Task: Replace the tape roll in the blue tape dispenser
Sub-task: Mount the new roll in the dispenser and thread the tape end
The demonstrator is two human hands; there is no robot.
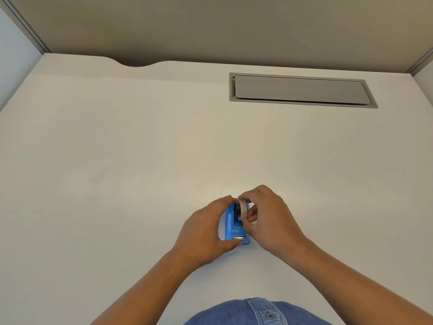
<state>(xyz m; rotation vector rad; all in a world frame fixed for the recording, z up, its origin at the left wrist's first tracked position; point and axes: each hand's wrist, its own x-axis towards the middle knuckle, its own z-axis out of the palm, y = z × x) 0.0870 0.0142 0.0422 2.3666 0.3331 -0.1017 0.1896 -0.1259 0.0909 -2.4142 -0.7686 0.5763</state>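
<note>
Head-worn view, steeply down onto desk (140, 148), close.

The tape dispenser (232, 227) between the fingers looks like smooth blue plastic, with a shiny metal cutter (239, 237) beside the left thumb. The tape roll (242, 208) pinched in the right fingers is clear and glossy. The desk (140, 148) is matt and smooth; the shirt (246, 313) is denim cloth.

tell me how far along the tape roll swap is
Midway, it seems. The left hand steadies the blue tape dispenser on the white desk. The right hand pinches a tape roll tilted at the dispenser's far end, not seated level. Whether this is the old roll or the new one cannot be told; no second roll is in view. Left: seating a roll and threading the tape to the cutter.
</note>
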